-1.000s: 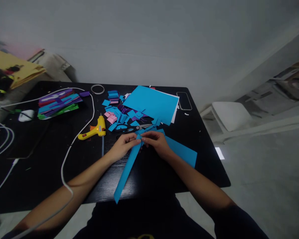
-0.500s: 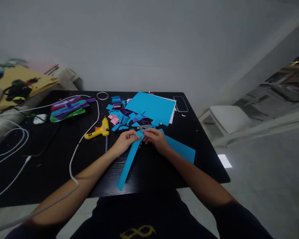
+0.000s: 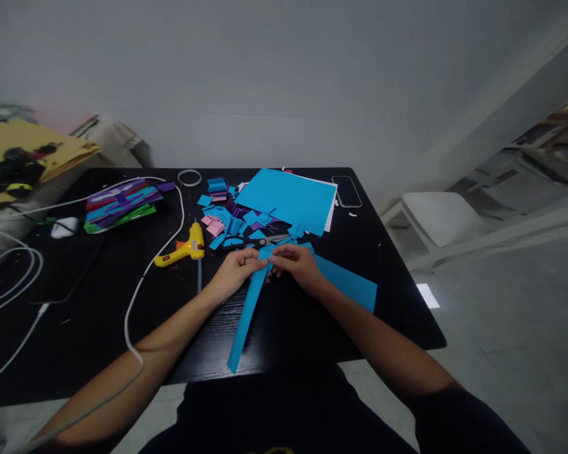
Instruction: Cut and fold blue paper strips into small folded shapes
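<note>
A long blue paper strip (image 3: 247,318) slants down from my fingers toward the table's front edge. My left hand (image 3: 239,271) pinches its upper end from the left. From the right, my right hand (image 3: 297,265) grips the same end, thumb and fingers close together. Just beyond my hands lie scissors (image 3: 272,240) among cut blue paper pieces (image 3: 222,217). A larger blue sheet (image 3: 348,284) lies partly under my right wrist.
On the black table (image 3: 303,334), a yellow glue gun (image 3: 184,246) rests left of my hands. A white cable (image 3: 137,296) crosses my left forearm. Farther back are a blue sheet stack (image 3: 288,195), a phone-shaped outline (image 3: 346,191) and a colourful paper bundle (image 3: 120,205).
The camera view has shifted slightly. Both hands keep hold of the strip's upper end, with the fingers slightly moved; the strip's lower end hangs a little farther right in the picture.
</note>
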`<state>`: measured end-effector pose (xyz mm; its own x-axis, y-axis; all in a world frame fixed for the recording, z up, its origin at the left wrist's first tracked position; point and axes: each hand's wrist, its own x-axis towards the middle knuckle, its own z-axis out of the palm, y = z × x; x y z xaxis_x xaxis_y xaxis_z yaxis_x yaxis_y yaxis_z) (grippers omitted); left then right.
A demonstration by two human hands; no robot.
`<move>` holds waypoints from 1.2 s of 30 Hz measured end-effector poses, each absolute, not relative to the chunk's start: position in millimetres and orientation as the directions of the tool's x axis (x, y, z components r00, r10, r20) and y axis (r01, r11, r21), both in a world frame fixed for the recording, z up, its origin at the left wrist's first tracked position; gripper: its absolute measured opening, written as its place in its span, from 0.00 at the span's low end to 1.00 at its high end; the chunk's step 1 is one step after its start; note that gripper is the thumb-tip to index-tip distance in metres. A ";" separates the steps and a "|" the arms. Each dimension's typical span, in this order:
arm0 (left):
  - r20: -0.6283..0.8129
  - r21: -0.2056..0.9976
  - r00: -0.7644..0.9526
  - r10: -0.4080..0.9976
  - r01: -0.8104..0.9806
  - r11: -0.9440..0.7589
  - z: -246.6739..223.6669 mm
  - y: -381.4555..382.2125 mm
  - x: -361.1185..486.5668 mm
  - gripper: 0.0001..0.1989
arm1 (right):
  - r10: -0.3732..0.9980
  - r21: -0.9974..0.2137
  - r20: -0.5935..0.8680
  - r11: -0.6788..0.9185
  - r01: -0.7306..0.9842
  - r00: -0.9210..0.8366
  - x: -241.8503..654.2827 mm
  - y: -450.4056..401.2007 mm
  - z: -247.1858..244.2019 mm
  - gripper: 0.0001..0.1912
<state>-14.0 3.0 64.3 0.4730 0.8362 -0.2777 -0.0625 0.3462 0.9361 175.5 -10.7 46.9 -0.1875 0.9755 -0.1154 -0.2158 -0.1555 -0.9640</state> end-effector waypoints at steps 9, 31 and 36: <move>-0.304 0.919 0.480 0.823 -0.081 0.386 64.8 0.9 -15.9 0.20 | 0.977 -0.959 -0.144 -0.176 -0.220 -0.154 178.3 -13.3 46.0 0.15; -0.318 0.937 0.560 0.765 0.061 0.344 68.1 -1.3 -18.9 0.18 | 0.982 -0.981 -0.083 -0.111 -0.156 -0.171 179.2 -13.8 49.7 0.06; -0.291 0.947 0.554 0.780 0.053 0.316 70.3 -3.0 -17.5 0.19 | 0.975 -0.960 -0.115 -0.158 -0.232 -0.191 175.9 -16.8 53.1 0.09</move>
<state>-17.5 -3.0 70.3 0.5536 0.7802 -0.2912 0.0534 0.3157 0.9474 175.9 -16.8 53.1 -0.1907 0.9749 -0.1148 -0.2320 -0.1584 -0.9597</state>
